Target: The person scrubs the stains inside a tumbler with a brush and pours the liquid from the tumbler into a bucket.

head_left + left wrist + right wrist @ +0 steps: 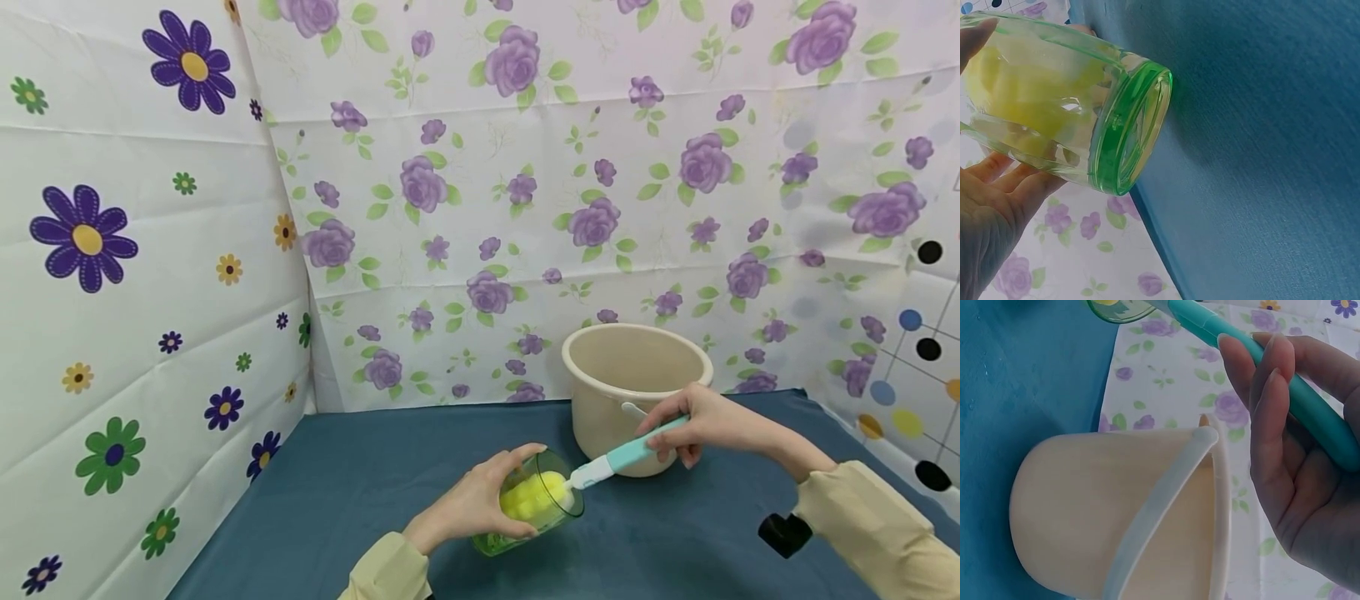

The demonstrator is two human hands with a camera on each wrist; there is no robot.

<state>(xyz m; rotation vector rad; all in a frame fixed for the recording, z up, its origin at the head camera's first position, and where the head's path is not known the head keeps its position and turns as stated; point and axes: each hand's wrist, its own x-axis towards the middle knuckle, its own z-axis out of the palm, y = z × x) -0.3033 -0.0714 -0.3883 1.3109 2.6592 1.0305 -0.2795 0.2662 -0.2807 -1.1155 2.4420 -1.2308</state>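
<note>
My left hand (491, 493) grips a clear green-tinted glass (551, 523), tilted with its mouth to the right. The glass's thick green base (1124, 128) faces the camera in the left wrist view. Inside the glass sits the yellow sponge head (534, 497) of a bottle brush. With its fingers round the brush's teal and white handle (630, 454), my right hand (693, 423) holds it at the glass's mouth. In the right wrist view, the teal handle (1316, 415) runs across the fingers, and the glass's rim (1124, 314) shows at the top.
Behind my right hand stands a cream bucket (592, 408) with a pale handle (1160, 512). A blue cloth (360, 483) covers the table. Flowered sheets (450, 275) hang at the back and left, and a dotted sheet (918, 392) hangs at the right.
</note>
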